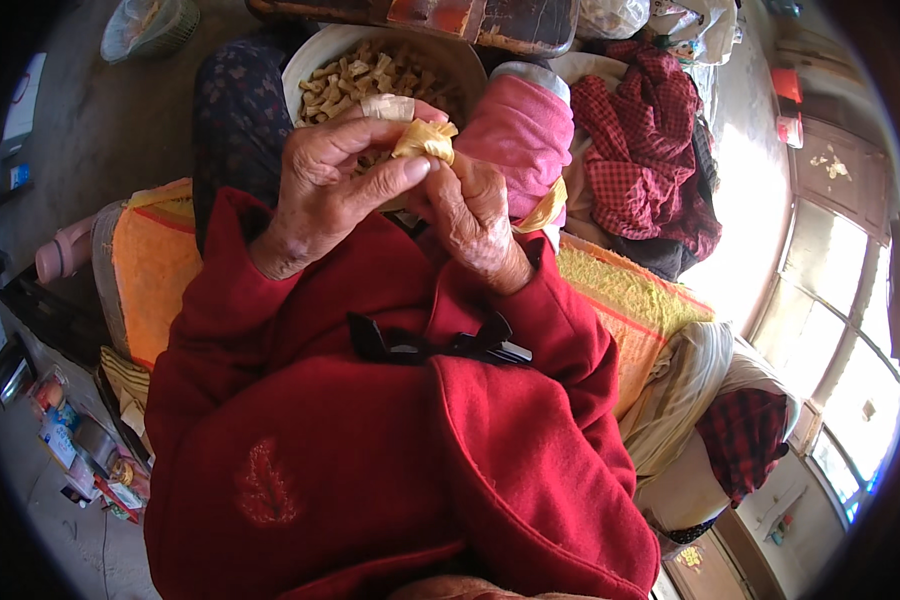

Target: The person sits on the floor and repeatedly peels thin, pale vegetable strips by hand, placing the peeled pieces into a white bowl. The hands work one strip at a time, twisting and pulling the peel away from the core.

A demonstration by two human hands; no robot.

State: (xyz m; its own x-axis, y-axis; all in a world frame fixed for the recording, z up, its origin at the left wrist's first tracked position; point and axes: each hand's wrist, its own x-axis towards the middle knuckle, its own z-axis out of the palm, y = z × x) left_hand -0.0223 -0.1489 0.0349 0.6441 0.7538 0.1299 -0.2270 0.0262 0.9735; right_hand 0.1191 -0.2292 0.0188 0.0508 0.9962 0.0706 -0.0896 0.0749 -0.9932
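Between the fingertips of both hands is a small folded piece of pale yellow strip [426, 140], which looks like dried husk or straw. My left hand [326, 169] pinches it between thumb and fingers. Pale tape [388, 107] wraps one of that hand's fingers. My right hand [476, 206] grips the piece's lower right side, with its fingers bent. A loose length of yellow strip [546, 206] shows beyond the right wrist; its link to the folded piece is hidden. Behind the hands, a large round basin [298, 75] holds several similar folded yellow pieces [364, 73].
A pink cloth [521, 124] lies to the right of the basin. Beyond it is a heap of red checked cloth [641, 142]. A worn dark case [412, 16] stands past the basin. An orange towel [154, 262] covers the seat. At left are a pink bottle [64, 251] and a plastic basket [150, 30].
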